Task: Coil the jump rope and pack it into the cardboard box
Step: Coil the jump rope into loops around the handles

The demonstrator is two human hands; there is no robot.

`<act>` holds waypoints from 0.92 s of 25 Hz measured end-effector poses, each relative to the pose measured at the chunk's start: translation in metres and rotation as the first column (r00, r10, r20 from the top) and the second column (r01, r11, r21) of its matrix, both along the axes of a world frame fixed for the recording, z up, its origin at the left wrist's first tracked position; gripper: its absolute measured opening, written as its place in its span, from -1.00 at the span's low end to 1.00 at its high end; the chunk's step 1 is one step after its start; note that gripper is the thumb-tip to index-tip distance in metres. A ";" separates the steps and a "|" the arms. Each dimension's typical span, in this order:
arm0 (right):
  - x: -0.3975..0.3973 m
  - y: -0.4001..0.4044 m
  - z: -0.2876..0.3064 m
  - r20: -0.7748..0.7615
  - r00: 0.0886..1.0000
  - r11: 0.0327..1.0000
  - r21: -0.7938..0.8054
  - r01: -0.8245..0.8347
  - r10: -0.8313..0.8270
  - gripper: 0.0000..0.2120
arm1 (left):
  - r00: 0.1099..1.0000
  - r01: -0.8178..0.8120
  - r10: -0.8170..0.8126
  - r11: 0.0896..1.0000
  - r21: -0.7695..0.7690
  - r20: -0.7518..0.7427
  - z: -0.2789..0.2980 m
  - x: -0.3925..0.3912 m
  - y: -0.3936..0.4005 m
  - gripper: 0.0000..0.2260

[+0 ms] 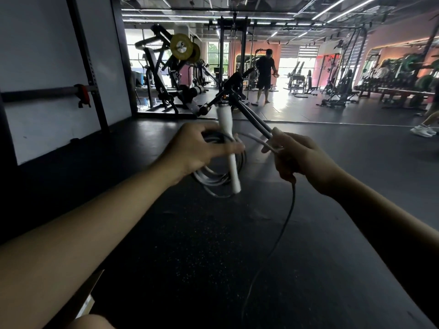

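I count two hands of mine, my left hand (190,148) and my right hand (301,157), one jump rope (213,179) with one white handle (229,150) showing, several loops in the coil, too blurred to number, one cardboard box (83,298) corner, two yellow weight plates (181,46), and one person (264,72) standing across the gym

Partly coiled white-handled jump rope (219,176)

a dim gym: black rubber floor (213,245), white wall (47,55) at left, weight machines (166,74) behind, ceiling strip lights (204,19), bright windows (287,65) beyond.
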State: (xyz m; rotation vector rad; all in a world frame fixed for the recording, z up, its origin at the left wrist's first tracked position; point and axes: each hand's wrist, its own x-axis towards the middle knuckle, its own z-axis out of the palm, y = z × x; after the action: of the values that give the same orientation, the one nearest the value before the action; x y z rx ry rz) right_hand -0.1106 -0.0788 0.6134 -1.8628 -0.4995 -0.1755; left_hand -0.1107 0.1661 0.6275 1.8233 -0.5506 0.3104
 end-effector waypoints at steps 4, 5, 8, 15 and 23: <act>-0.007 0.023 -0.022 -0.002 1.000 0.981 0.195 0.019 -0.019 -0.22 | 0.983 -0.137 0.041 0.814 -0.564 -0.180 -0.017 -0.003 -0.030 -0.83; -0.011 0.034 -0.027 -0.009 1.000 0.975 0.222 0.003 -0.001 -0.15 | 0.972 -0.188 0.048 0.747 -0.638 -0.230 -0.021 -0.005 -0.040 -0.82; -0.022 0.060 -0.034 -0.055 0.998 0.940 0.341 -0.007 0.027 -0.25 | 0.936 -0.339 0.137 0.595 -0.728 -0.323 -0.032 -0.011 -0.060 -0.74; -0.016 0.083 -0.035 -0.202 0.961 0.768 0.579 0.274 -0.190 -0.61 | 0.901 -0.430 0.272 0.657 -0.619 -0.337 -0.048 -0.014 -0.066 -0.67; 0.003 0.064 -0.025 -0.062 0.976 0.908 0.358 0.218 -0.210 -0.67 | 0.932 -0.351 0.270 0.839 -0.415 -0.242 -0.045 0.001 -0.015 -0.18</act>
State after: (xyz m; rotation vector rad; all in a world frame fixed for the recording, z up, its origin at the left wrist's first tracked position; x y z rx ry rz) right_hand -0.1078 -0.0153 0.5885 -1.5487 -0.2253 -0.3695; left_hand -0.1095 0.1506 0.5825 1.4553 -0.0379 0.4536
